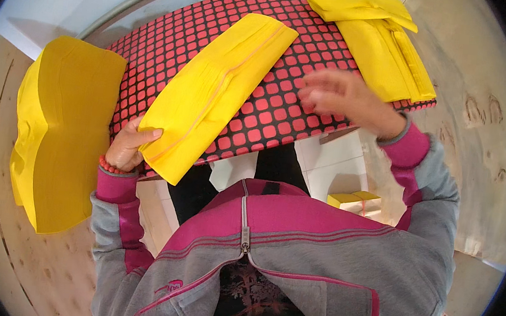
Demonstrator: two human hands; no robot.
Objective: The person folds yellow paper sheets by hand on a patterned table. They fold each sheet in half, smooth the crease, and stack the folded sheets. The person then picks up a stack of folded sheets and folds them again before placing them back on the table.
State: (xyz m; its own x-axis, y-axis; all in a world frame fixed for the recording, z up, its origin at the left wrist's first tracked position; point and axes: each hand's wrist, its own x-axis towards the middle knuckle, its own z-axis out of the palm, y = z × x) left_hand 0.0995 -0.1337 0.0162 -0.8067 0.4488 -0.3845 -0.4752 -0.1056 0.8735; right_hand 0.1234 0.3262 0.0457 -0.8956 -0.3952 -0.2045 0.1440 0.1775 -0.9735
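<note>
The left hand (129, 145) pinches the folded yellow cloth (223, 88) near its closer end, thumb on top, apparently to steady it over the patterned bench (275, 117); the right hand (341, 94) (blurred, half-curled, seemingly empty) hovers near the yellow stack (384, 61).

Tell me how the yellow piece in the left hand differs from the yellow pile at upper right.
The held piece is gripped by the left hand, while the pile lies on the patterned surface. The held piece shows a lengthwise orange line; on the pile, I see none. Both are yellow.
</note>
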